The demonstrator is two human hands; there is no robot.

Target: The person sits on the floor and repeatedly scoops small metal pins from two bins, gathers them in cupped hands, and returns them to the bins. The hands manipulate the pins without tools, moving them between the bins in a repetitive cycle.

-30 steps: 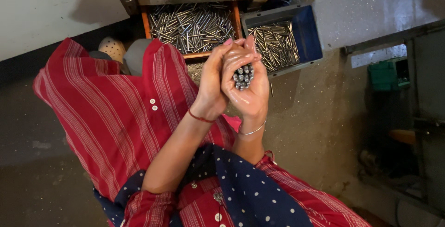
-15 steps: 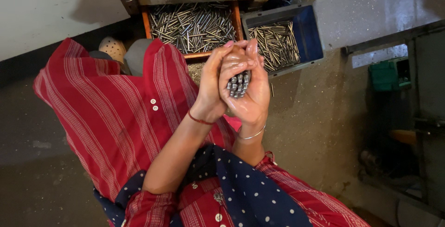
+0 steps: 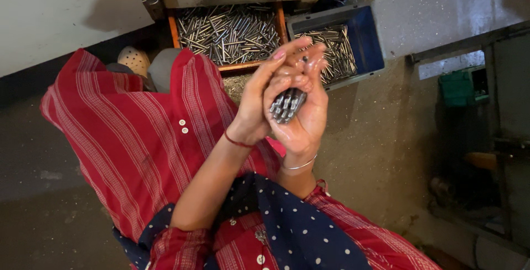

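- Rough concrete floor (image 3: pixel 375 137) fills the background, and a person in red striped clothing with a dotted navy scarf sits low on it, looking down at their own hands.
- Landmark: an orange tray (image 3: pixel 229 30) heaped with loose steel pins sits just beyond the knees; a blue bin (image 3: pixel 345 44) with more of the same pins stands touching its right side.
- The right hand (image 3: pixel 301 115) cups a bundle of steel pins (image 3: pixel 287 104), palm turned up and fingers curled, so the pins stand on end side by side, nearer the person than the orange tray.
- The left hand (image 3: pixel 259 104) presses flat against the bundle from the side, fingers extended upward, which looks like a way of squaring the pins into an even stack; it does not close around them.
- Both hands look oily, as the pins likely are.
- Compared with half a second ago, the hands sit in much the same spot before the tray, and the bundle shows its pin ends a little more squarely to the camera.
- A green box (image 3: pixel 457 87) sits well to the right of the tray.
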